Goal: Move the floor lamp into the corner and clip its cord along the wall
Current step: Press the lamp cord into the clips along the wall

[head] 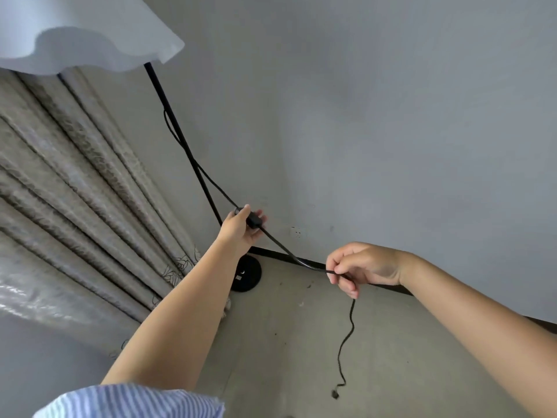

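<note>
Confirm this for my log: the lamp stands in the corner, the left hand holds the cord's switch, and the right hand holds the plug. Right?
Not quite. In the head view the right hand pinches the cord partway along; the plug hangs free below. The lamp and left hand on the switch are right.

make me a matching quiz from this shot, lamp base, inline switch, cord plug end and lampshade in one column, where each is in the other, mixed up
Things:
1. lamp base
2. inline switch
3. cord plug end
4. lampshade

Places:
A. top left, above the curtain
B. on the floor, below the right hand
C. in the left hand
D. on the floor in the corner by the baseboard

Pairs: 1-D, 2-C, 3-B, 4-A
</note>
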A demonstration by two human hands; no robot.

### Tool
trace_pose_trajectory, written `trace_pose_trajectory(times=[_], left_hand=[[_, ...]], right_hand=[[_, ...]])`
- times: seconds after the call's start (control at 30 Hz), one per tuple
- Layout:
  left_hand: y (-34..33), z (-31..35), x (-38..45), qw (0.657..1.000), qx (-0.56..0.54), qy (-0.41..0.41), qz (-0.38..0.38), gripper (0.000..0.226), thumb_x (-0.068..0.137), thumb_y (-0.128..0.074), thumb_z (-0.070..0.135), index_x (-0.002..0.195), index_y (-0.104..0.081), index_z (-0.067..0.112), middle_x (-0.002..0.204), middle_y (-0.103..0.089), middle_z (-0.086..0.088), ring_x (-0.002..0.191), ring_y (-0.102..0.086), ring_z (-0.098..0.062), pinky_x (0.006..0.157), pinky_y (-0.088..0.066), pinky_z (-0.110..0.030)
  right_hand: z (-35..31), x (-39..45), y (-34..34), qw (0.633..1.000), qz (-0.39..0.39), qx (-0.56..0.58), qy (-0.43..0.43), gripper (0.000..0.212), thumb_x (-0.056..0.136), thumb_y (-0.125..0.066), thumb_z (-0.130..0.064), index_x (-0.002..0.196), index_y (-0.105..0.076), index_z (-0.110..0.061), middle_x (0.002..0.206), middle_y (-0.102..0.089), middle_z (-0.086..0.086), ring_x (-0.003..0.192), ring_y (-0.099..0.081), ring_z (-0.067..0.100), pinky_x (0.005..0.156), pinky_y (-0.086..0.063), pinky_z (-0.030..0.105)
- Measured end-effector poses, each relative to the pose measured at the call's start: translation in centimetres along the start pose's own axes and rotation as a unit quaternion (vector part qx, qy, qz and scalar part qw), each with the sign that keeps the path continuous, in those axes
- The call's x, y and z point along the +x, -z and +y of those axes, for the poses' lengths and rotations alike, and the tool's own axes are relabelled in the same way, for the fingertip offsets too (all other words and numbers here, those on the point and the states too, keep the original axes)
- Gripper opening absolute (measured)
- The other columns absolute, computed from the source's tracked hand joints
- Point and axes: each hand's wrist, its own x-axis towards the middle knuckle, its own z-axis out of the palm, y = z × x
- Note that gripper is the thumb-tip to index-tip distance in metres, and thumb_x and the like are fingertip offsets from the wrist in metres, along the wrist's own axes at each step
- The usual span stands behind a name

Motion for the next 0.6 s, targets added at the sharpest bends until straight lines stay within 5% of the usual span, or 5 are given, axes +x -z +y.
trace_pose_trajectory(times=[0.1,0.3,0.47,0.53,0.6], left_hand=[[-0.7,0.5,-1.1,0.999,0.015,-0.034,-0.014,0.021,0.100,-0.039,0.013,0.079,-0.043,0.014,0.082,-0.061,-0.010,0.070,-0.062,-0.021,0.059,-0.050,-0.032],[-0.4,1.6,-2.6,0.991,0.115,-0.051,-0.040,0.027,0.101,-0.034,0.030,0.082,-0.048,0.018,0.086,-0.060,-0.003,0.080,-0.058,-0.019,0.088,-0.042,-0.041],[1.6,3.2,-2.1,0.975,0.152,-0.159,0.030,0.013,0.096,-0.048,0.006,0.084,-0.052,0.010,0.094,-0.061,-0.011,0.095,-0.055,-0.025,0.089,-0.045,-0.036],[2.9,3.6,-1.4,0.950,0.206,-0.213,0.097,0.019,0.089,-0.058,0.001,0.101,-0.050,0.012,0.103,-0.059,-0.010,0.096,-0.054,-0.023,0.085,-0.044,-0.031],[3.9,3.2,-0.6,0.901,0.331,-0.250,0.124,0.066,0.085,-0.064,0.002,0.137,-0.025,0.013,0.106,-0.054,0.004,0.097,-0.056,-0.020,0.081,-0.042,-0.029]], right_hand=[[0.3,0.4,0.2,0.999,0.033,-0.005,-0.024,0.015,0.091,-0.038,-0.011,0.088,-0.052,-0.016,0.054,-0.055,0.002,0.040,-0.049,0.010,0.044,-0.045,0.019],[-1.1,4.5,-2.1,0.991,0.078,-0.099,-0.038,0.031,0.093,-0.038,-0.016,0.123,-0.038,-0.010,0.067,-0.054,0.004,0.042,-0.043,0.011,0.046,-0.031,0.023],[-1.6,6.8,-3.0,0.989,0.089,-0.121,0.010,0.039,0.097,-0.022,-0.031,0.124,-0.041,-0.011,0.038,-0.049,-0.007,0.029,-0.028,0.004,0.041,-0.024,0.020],[-0.8,6.4,-2.3,0.985,0.088,-0.147,0.011,0.044,0.097,-0.019,-0.034,0.110,-0.054,-0.010,0.030,-0.041,-0.008,0.033,-0.029,0.004,0.049,-0.029,0.020],[0.1,6.1,-1.5,0.977,0.111,-0.181,0.008,0.036,0.097,-0.025,-0.029,0.097,-0.059,-0.017,0.033,-0.036,-0.010,0.036,-0.031,0.003,0.056,-0.033,0.016]])
